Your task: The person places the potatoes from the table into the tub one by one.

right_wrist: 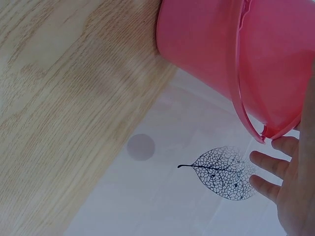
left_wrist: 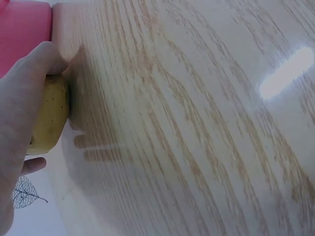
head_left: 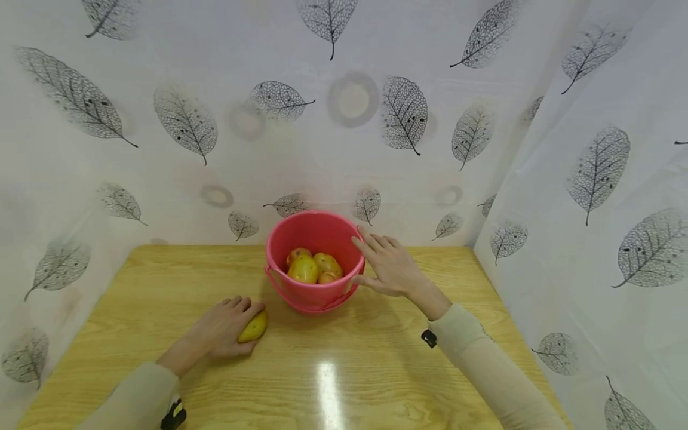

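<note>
On the table left of the bucket, my left hand (head_left: pixel 228 328) grips a yellow oval potato (head_left: pixel 254 326), thumb on the near side and fingers over the far side. Small dark specks show on the potato (left_wrist: pixel 51 115) in the left wrist view, where the hand covers much of it. A pink bucket (head_left: pixel 317 298) stands upright with several yellow and reddish-brown potatoes (head_left: pixel 303 270) inside. At the bucket's right rim is my right hand (head_left: pixel 391 267), fingers extended and spread. The right wrist view shows its fingertips right by the handle joint (right_wrist: pixel 266 132).
The bucket's handle (right_wrist: pixel 236 73) hangs down along its side. A wooden table (head_left: pixel 376 370) reaches back to a white leaf-print curtain (head_left: pixel 333 143), which also runs along the right side. Light glares off the tabletop near the front.
</note>
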A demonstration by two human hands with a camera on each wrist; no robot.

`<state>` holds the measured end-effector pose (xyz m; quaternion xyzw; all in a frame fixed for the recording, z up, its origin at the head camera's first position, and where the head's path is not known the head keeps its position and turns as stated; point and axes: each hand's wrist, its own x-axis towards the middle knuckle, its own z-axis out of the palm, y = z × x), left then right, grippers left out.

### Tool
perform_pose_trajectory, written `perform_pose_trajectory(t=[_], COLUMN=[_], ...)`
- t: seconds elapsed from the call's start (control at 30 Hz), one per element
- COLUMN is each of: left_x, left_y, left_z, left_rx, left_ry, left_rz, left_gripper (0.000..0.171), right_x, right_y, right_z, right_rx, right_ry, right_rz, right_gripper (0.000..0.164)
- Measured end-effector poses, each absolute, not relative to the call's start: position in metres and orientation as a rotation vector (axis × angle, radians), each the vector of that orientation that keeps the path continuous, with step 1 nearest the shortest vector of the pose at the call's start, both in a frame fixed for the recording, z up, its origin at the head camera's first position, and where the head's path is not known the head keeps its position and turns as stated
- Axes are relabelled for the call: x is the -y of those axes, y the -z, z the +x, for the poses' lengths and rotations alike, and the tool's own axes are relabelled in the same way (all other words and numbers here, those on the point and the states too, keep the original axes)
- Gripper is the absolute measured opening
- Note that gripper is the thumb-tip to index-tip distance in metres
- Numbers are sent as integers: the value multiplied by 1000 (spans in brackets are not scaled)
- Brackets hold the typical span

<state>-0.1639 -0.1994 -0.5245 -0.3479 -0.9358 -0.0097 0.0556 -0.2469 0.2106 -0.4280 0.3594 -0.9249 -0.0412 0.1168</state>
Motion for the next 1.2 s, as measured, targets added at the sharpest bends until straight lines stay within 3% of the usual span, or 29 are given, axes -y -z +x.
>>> perform_pose_trajectory(t=[0.53, 1.2], left_x=[207, 215], left_y=[522, 491], left_z=[-156, -161], left_rx=[2823, 2762], left_ry=[79, 110], left_rz=[-949, -842], left_gripper=[71, 73], right_x=[-211, -211], right_y=[429, 428], right_z=[-246, -246], right_rx=[2695, 2701], right_ry=[125, 140], right_rz=[1053, 1049], right_gripper=[110, 109])
